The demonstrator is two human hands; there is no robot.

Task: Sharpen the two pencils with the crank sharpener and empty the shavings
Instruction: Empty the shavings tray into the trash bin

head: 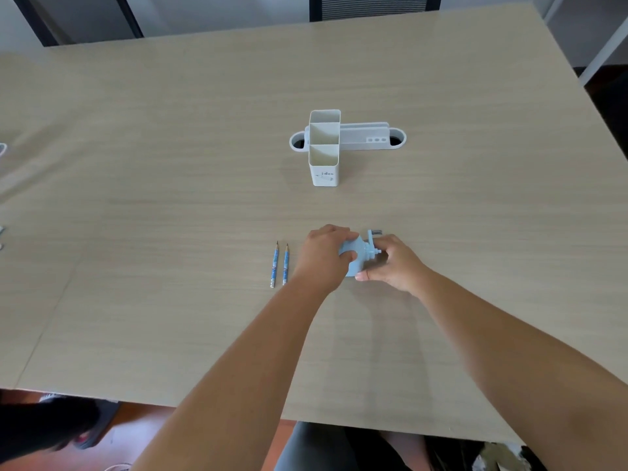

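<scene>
A light blue crank sharpener (356,254) stands on the wooden table (170,300), its crank handle (373,234) sticking up at the back right. My left hand (323,256) wraps over its top and left side. My right hand (390,263) grips its right side below the crank, thumb at the lower front. Two blue pencils (274,265) (286,264) lie side by side just left of my left hand, dark tips pointing away from me.
A white pen holder (324,164) with three open compartments stands farther back at the centre. Behind it a white cable tray (367,136) is set into the tabletop. The near table edge runs below my forearms. A dark chair stands at the far side.
</scene>
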